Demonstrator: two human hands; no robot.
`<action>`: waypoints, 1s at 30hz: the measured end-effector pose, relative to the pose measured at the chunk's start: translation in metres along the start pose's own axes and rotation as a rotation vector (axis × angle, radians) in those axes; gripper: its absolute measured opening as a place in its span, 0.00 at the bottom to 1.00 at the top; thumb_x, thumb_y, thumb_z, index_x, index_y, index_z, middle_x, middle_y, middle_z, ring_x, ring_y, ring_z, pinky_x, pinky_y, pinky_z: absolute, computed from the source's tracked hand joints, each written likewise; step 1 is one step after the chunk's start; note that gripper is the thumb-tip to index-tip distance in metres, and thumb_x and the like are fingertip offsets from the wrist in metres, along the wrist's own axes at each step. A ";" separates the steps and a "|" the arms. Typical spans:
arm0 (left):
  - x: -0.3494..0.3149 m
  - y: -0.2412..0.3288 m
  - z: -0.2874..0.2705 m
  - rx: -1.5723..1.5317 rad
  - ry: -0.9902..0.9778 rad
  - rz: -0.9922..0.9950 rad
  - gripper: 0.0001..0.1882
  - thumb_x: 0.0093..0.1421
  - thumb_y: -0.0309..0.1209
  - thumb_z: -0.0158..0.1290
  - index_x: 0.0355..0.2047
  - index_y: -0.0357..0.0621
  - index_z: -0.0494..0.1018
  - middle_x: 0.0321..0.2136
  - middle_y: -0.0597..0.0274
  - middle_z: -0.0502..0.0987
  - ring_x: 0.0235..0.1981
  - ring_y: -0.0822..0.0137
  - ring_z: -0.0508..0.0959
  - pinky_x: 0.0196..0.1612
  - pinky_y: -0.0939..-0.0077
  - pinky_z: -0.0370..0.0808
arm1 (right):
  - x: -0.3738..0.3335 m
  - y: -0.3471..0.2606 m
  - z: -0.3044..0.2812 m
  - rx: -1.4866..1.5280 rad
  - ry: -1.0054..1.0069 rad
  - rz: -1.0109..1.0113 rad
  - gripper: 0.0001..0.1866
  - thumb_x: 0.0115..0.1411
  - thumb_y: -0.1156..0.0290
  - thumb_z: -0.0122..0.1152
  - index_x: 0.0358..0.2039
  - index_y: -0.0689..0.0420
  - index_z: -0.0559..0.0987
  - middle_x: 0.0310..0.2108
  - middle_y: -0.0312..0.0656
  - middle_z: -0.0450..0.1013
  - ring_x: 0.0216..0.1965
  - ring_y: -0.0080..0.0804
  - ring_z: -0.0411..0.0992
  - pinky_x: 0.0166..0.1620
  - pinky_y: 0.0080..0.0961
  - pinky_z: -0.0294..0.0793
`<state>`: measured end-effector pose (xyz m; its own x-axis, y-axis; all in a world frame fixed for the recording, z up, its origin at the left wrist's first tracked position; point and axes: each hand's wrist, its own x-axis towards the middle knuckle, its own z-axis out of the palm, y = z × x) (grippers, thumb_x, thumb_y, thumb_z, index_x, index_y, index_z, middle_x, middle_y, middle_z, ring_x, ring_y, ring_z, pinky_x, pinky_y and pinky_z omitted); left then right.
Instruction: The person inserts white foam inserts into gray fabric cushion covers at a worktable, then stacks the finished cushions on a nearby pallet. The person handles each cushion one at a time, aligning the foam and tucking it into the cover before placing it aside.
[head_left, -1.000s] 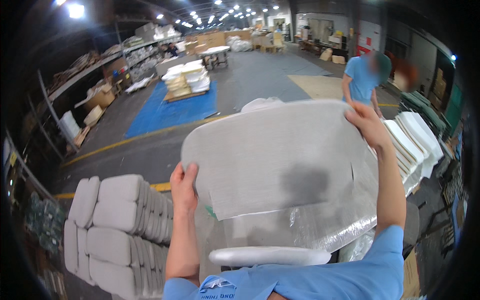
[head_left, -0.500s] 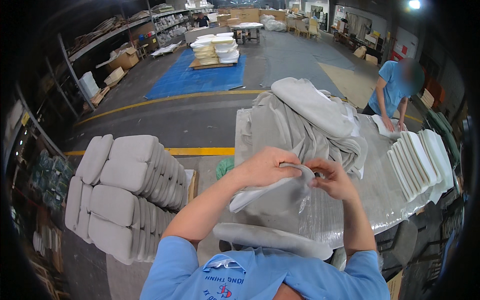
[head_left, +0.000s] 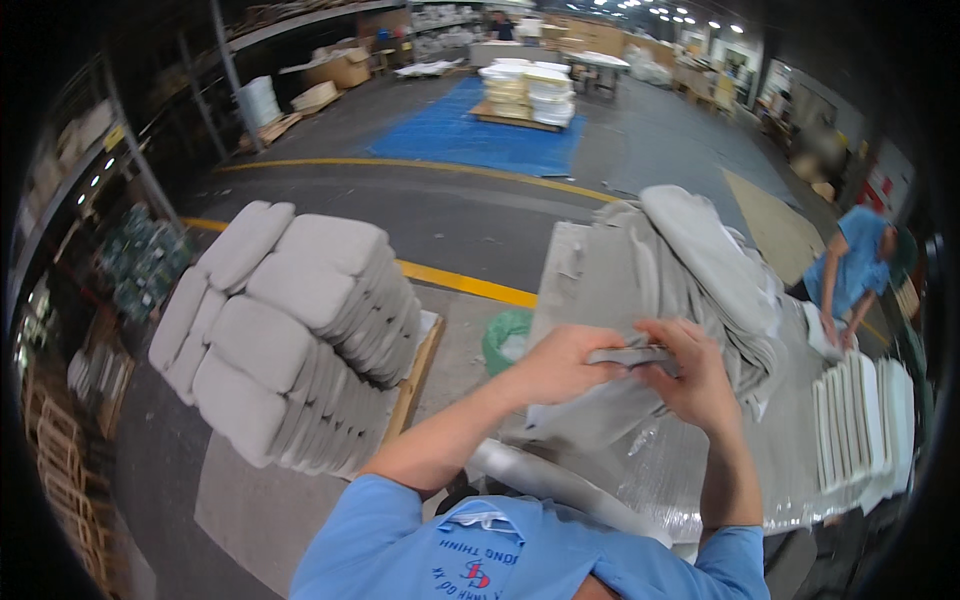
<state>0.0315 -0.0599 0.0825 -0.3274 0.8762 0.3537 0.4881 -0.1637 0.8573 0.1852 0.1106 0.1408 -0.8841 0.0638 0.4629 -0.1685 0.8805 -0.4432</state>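
Note:
My left hand (head_left: 572,368) and my right hand (head_left: 692,375) are raised over the plastic-wrapped table (head_left: 680,490). Both are closed on a light grey fabric cover (head_left: 632,356), its folded edge stretched between my fingers and thumbs. The rest of the cover hangs below my hands, its pale side partly showing. Just beyond lies a heap of grey fabric covers (head_left: 690,290), with a long pale piece (head_left: 705,245) draped on top. Close to my body, a long padded cushion (head_left: 565,490) rests along the near table edge, partly behind my left forearm.
Tall stacks of grey cushions (head_left: 300,300) stand on a pallet (head_left: 415,385) at left. A green bag (head_left: 508,340) sits between pallet and table. At right, a person in blue (head_left: 850,270) handles a white piece beside upright pads (head_left: 850,420). Foam stacks (head_left: 530,95) stand farther back.
The view has swung left, so surroundings sit farther right. Between my hands the cover's edge is now more level, and my right fingers have moved from its tip to a closer grip.

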 end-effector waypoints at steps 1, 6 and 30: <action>-0.005 0.006 0.000 0.148 0.198 0.071 0.13 0.62 0.29 0.61 0.47 0.40 0.80 0.35 0.54 0.81 0.37 0.57 0.81 0.43 0.66 0.77 | 0.008 -0.003 0.002 0.033 -0.032 0.047 0.17 0.57 0.78 0.71 0.47 0.58 0.82 0.39 0.47 0.79 0.38 0.42 0.77 0.44 0.32 0.75; -0.059 0.043 0.008 0.254 0.633 0.423 0.11 0.64 0.26 0.58 0.47 0.44 0.80 0.31 0.55 0.78 0.33 0.49 0.79 0.38 0.62 0.76 | 0.034 -0.003 0.004 0.003 -0.007 0.106 0.09 0.58 0.77 0.69 0.40 0.62 0.81 0.32 0.49 0.78 0.29 0.45 0.76 0.35 0.37 0.74; -0.054 -0.104 0.045 -1.254 0.441 -0.327 0.30 0.73 0.46 0.48 0.68 0.43 0.64 0.62 0.49 0.75 0.60 0.50 0.77 0.59 0.49 0.75 | -0.120 0.040 -0.021 0.009 -0.186 0.344 0.22 0.48 0.84 0.73 0.45 0.59 0.83 0.48 0.47 0.79 0.53 0.47 0.77 0.56 0.36 0.75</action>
<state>0.0346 -0.0697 -0.0425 -0.6284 0.7767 -0.0422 -0.6369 -0.4826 0.6012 0.2941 0.1482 0.0839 -0.9536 0.2670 0.1392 0.1480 0.8182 -0.5556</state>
